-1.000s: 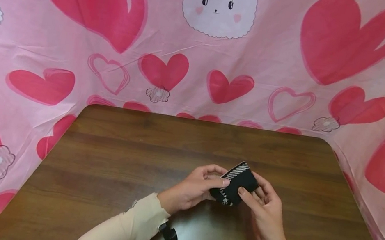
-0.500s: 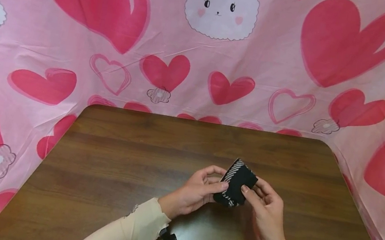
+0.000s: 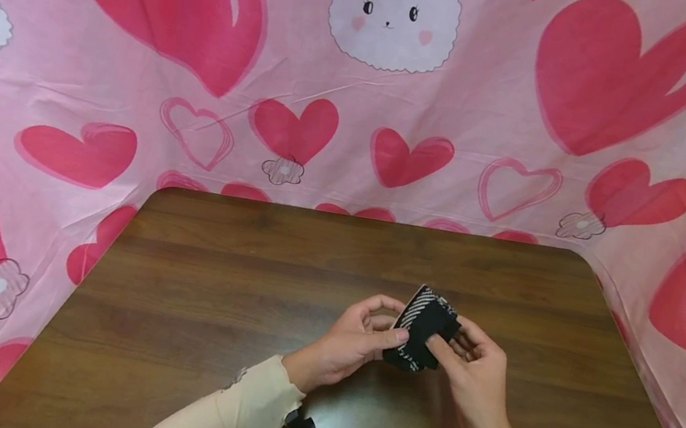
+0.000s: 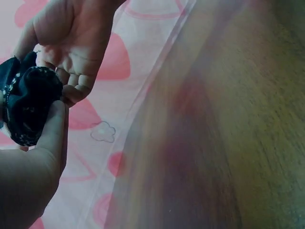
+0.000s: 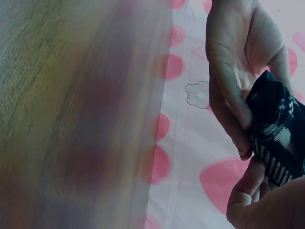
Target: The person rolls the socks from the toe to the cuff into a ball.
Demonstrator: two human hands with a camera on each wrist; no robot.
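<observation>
Fabric piece point(image 3: 424, 330), soft, black with white stripes, is held above the brown wooden desk point(image 3: 226, 285); left hand point(image 3: 353, 341) and right hand point(image 3: 480, 382) both pinch it in their grip.

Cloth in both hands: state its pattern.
The cloth: black with white stripes and flecks, clearest in head view.

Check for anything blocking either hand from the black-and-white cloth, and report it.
Nothing visible is in the way. The left hand and the right hand both hold the black-and-white cloth directly, from opposite sides, over the wooden table, with no other object between them and it.
</observation>
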